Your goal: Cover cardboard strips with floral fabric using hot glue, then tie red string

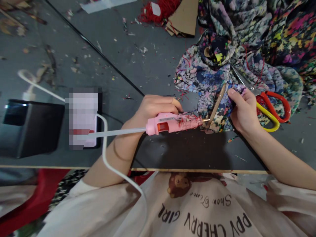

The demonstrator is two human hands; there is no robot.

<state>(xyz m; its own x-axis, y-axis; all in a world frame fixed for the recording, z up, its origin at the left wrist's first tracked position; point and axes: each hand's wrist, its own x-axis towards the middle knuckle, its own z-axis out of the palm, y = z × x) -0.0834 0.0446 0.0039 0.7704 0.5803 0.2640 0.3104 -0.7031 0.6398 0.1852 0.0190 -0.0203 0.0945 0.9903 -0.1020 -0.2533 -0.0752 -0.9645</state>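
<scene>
My left hand (158, 104) is wrapped round a pink glue gun (168, 123), its body smeared with red thread scraps. A long, pale glue stick (118, 132) sticks out of the back of the gun. The metal nozzle points right, at a thin wooden stick (217, 103) lying slantwise on a piece of floral fabric (208, 93); whether the tip touches the stick I cannot tell. My right hand (244, 110) pinches the fabric's edge beside the stick, thumb on top. Just right of that hand lie scissors (274, 112) with red and yellow handles.
More floral fabric (271, 39) is heaped at the back right. Red yarn (159, 11) and cardboard pieces (184, 18) lie at the back. At left are a phone (98, 102), a black box-shaped device (41, 128) and a white cable (105, 148). Scraps litter the grey table (118, 42).
</scene>
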